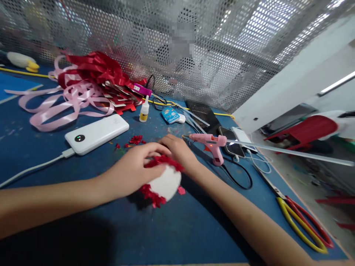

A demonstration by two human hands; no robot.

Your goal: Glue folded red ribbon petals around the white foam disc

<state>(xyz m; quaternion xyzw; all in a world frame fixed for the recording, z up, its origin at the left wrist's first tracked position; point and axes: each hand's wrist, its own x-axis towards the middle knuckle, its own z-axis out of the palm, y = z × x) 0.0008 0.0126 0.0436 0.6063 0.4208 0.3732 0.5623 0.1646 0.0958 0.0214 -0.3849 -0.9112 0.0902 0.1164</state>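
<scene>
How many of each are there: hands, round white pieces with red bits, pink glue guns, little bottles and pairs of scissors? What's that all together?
Hands: 2, left hand and right hand
Round white piece with red bits: 1
Pink glue gun: 1
Little bottle: 1
Scissors: 1
Total: 6

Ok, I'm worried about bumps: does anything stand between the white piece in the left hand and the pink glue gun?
Yes: in this view the right hand and right forearm cross between the white piece, held in the left hand, and the pink glue gun. No other thing shows in that gap.
</scene>
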